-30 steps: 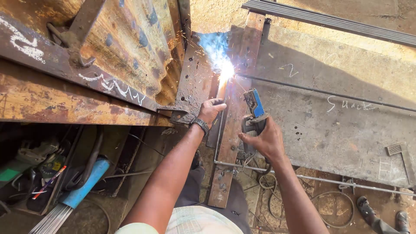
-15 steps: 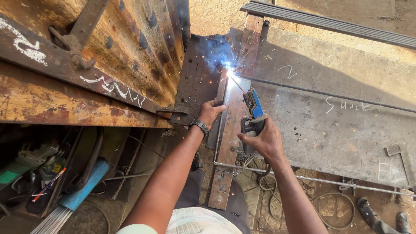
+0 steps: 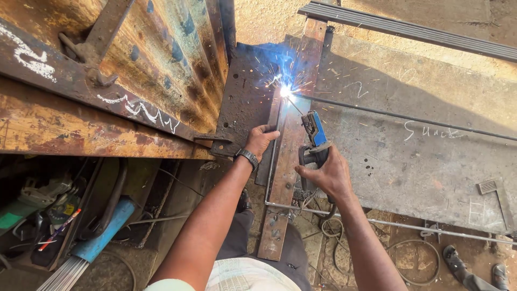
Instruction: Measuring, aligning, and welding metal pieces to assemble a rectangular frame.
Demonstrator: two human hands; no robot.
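At the far left, well away from both hands, a heap of tools (image 3: 48,215) and a bundle of thin rods (image 3: 67,274) lie below the rusty corrugated panel (image 3: 134,70). The left hand (image 3: 262,141) has its fingers (image 3: 271,129) curled together against the edge of the upright rusty bar (image 3: 285,178), a dark watch (image 3: 248,158) at the wrist; it sits where it did a second ago.

Just right of those fingers, the right hand (image 3: 326,175) is clamped on the blue-jawed welding holder (image 3: 314,134). Its rod (image 3: 295,105) runs up and left to the arc (image 3: 284,91), which has climbed further up the bar from the fingers than before, with sparks now scattering wide. That suggests the seam is advancing upward.

Right of the holder lies the grey steel plate (image 3: 409,156), a thin bar (image 3: 409,116) crossing it.
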